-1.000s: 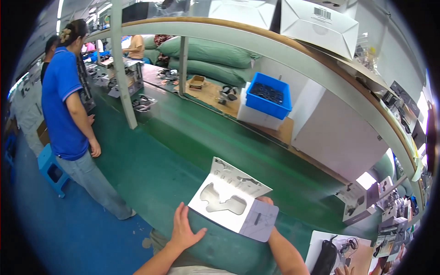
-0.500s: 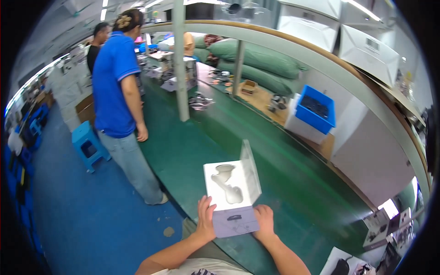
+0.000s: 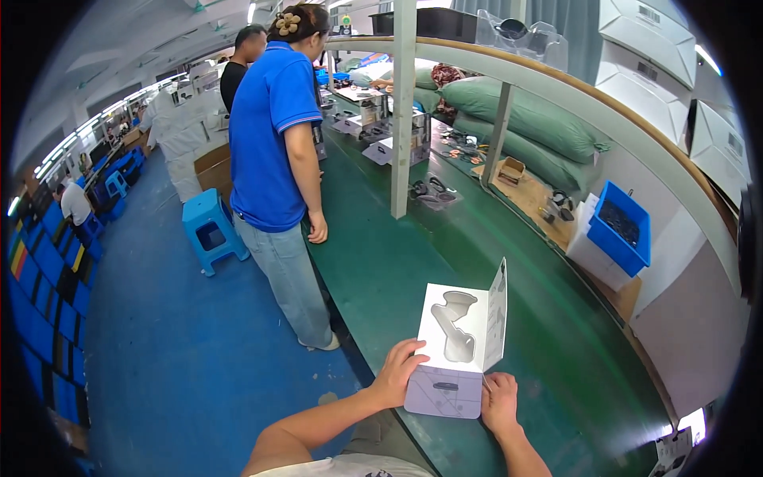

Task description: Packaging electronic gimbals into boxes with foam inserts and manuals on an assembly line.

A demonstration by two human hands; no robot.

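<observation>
A small box [image 3: 441,318] rests on the green table in front of me, its flap [image 3: 495,318] raised at the right. Its white inner face carries a grey shape like a recess or picture of a device with a bent neck; which, I cannot tell. The side toward me is purple-grey with a dark oval slot. My left hand [image 3: 397,374] is closed on the box's left edge, thumb and fingers over the border. My right hand [image 3: 500,401] has its fingers bent against the near right corner, pinching the box there.
A long green table [image 3: 358,262] runs ahead, with a metal post [image 3: 403,119] and bagged parts [image 3: 435,193] on it. A person in a blue shirt [image 3: 266,143] stands at the left beside a blue stool [image 3: 211,230]. Right lies a blue bin [image 3: 618,226] of dark parts.
The whole view has swung left, so the scene sits farther right in the picture. Both hands remain at the box, and my right fingers are now more bent at its corner.
</observation>
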